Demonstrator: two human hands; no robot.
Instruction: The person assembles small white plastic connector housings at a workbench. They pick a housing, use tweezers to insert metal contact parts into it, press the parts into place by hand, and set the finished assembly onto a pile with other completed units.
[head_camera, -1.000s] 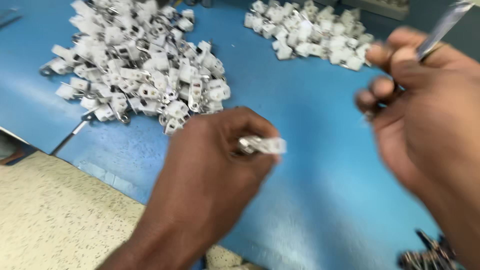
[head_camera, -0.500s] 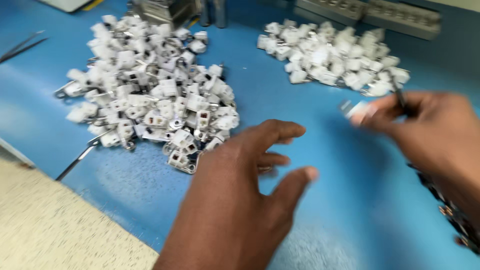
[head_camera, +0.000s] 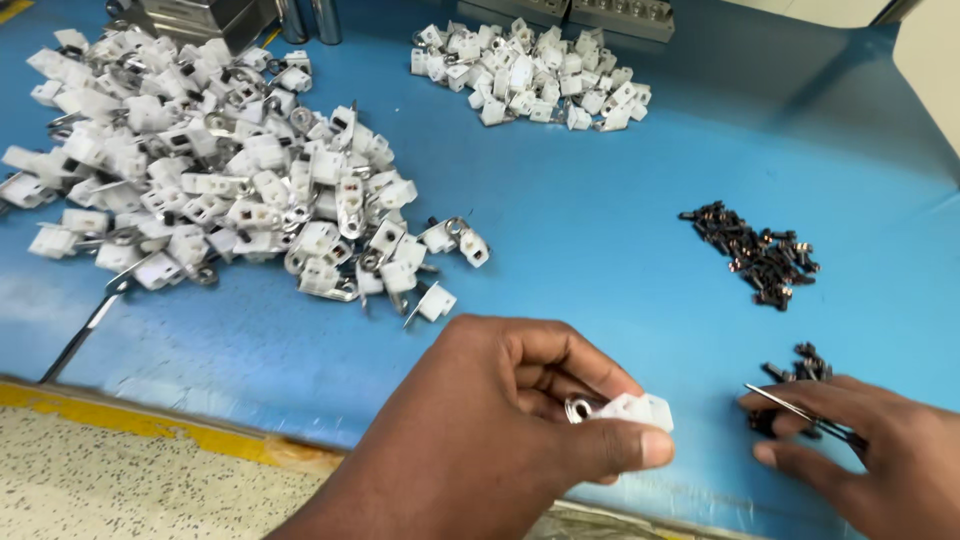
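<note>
A white clip (head_camera: 630, 409) with a metal ring is pinched between thumb and fingers of the left hand (head_camera: 510, 430), low over the blue surface (head_camera: 590, 230). The right hand (head_camera: 870, 450) grips tweezers (head_camera: 800, 412) beside dark screws (head_camera: 755, 250). Behind lie a big clip heap (head_camera: 220, 180) and a smaller pile (head_camera: 530, 75); a yellow strip (head_camera: 150, 425) edges the speckled floor (head_camera: 110, 490).

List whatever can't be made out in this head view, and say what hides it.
- White part in left hand: underside hidden by fingers.
- Tweezers in right hand: rear hidden by hand.
- Dark screws: too small to tell type.
- Metal block: cut off by top edge.
</note>
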